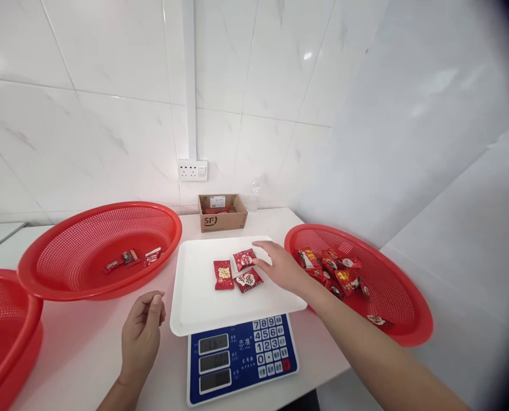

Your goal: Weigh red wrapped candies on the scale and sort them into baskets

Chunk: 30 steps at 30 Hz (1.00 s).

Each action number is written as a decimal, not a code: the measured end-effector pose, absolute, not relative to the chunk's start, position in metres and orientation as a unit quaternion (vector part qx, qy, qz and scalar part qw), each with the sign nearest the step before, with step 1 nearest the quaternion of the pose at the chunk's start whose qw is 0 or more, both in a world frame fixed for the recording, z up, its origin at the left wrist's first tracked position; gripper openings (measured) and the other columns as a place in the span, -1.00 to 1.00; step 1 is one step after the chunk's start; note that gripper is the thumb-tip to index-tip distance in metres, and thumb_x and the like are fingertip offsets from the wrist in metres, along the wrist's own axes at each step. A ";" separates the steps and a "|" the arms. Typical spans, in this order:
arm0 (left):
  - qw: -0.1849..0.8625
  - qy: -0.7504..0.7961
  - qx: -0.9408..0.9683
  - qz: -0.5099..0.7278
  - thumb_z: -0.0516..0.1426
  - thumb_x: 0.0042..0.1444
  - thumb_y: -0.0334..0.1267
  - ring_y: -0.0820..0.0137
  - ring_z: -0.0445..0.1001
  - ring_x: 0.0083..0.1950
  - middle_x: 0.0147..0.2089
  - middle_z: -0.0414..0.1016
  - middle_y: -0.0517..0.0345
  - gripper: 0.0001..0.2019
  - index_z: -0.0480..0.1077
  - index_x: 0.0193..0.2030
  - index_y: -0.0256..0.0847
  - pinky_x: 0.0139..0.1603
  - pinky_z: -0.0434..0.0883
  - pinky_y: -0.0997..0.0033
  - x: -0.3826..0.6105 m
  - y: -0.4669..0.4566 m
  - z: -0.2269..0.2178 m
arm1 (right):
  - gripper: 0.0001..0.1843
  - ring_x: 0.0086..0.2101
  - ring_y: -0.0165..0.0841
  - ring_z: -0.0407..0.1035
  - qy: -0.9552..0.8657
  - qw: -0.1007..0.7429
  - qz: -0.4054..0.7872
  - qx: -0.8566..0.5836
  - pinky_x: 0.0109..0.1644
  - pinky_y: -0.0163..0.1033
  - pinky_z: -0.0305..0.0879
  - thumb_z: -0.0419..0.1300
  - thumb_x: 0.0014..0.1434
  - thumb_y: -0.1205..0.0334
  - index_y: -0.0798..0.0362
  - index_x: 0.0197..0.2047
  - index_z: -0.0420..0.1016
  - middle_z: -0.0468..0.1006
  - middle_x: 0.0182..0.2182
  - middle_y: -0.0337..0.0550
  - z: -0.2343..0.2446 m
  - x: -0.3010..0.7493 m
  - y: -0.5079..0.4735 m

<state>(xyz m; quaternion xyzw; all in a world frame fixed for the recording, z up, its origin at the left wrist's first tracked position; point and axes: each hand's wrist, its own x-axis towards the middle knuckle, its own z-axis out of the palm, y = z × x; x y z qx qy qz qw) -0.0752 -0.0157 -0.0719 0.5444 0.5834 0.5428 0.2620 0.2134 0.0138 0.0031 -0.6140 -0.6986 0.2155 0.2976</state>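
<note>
On the white tray [198,308] of a blue-fronted weighing scale [242,359] lie three small red snack packets. One packet [223,275] is on the left, one [249,281] at the front, and another [244,259] at the back right. My right hand [282,265] reaches over the tray from the right. Its thumb and forefinger are apart at the right edge of the back packet; I cannot tell whether they touch it. Left of the scale, my left hand [141,331] hovers with its fingers curled closed, and nothing shows in it.
A red basket [402,285] of wrapped snacks stands at right. At left, another red basket [100,217] holds a few packets, and a third basket [10,319] is cut off by the frame. A small cardboard box [229,222] sits behind the tray, below a wall socket [193,170].
</note>
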 end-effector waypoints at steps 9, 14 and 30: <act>0.276 0.561 0.546 0.558 0.01 0.13 0.02 0.44 0.29 -0.54 -0.57 0.28 0.23 -0.68 0.35 -0.29 -0.21 -0.54 0.34 0.49 -0.075 -0.020 -0.072 | -0.68 0.09 -0.20 0.20 -0.826 0.128 0.160 -0.525 0.17 -0.04 0.16 0.07 0.18 0.27 0.03 -0.01 0.46 0.42 0.04 -0.05 0.002 0.200 -0.030; 0.274 0.572 0.549 0.545 0.00 0.13 0.02 0.44 0.31 -0.53 -0.57 0.29 0.22 -0.68 0.35 -0.29 -0.21 -0.54 0.34 0.50 -0.076 -0.019 -0.073 | -0.68 0.09 -0.23 0.21 -0.799 0.120 0.169 -0.565 0.16 -0.09 0.17 0.03 0.21 0.20 0.02 -0.01 0.46 0.39 0.06 -0.06 0.008 0.200 -0.036; 0.270 0.582 0.549 0.536 -0.01 0.12 0.02 0.43 0.32 -0.54 -0.57 0.31 0.22 -0.68 0.35 -0.30 -0.21 -0.55 0.36 0.48 -0.074 -0.017 -0.072 | -0.21 0.27 0.01 -0.65 -0.787 0.024 0.224 -0.574 0.25 0.24 -0.52 -0.21 0.08 -0.40 -0.30 0.32 -0.12 -0.48 0.36 -0.22 -0.010 0.173 0.009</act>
